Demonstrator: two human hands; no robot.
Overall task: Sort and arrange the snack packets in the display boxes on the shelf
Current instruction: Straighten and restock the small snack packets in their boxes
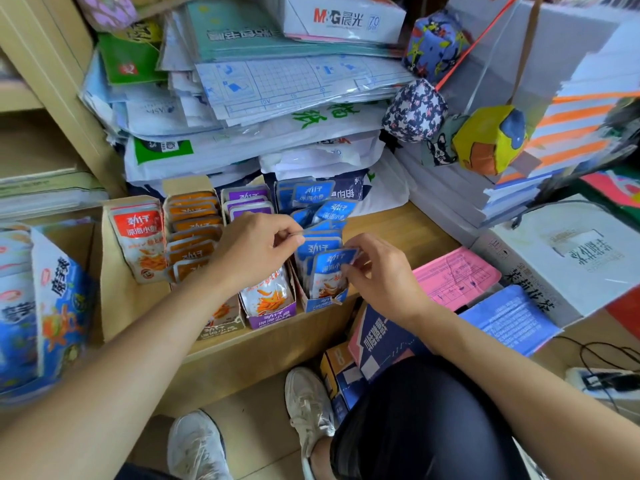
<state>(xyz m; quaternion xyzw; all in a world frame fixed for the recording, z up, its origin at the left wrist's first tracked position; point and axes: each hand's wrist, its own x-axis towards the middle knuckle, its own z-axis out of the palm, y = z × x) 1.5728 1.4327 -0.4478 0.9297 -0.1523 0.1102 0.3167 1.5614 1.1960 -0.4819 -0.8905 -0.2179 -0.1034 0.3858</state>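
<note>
1. Right hand (pixel 377 275) pinches the front blue packet (pixel 329 271) by its right edge; left hand (pixel 256 247) pinches the top edge of the blue packet behind (pixel 318 247); both packets stand upright in the blue display box (pixel 320 304) on the shelf (pixel 398 223).
2. Just left sits the purple box (pixel 272 318); then orange packets (pixel 194 220), partly hidden by the left forearm; then red packets (pixel 138 237); loose blue packets (pixel 332 209) crowd the row's far end.
3. Paper packs (pixel 277 84) tower behind; the white box (pixel 343 19) on top reads "M&G" and "70"; a pink sheet (pixel 457 275) lies to the right.
</note>
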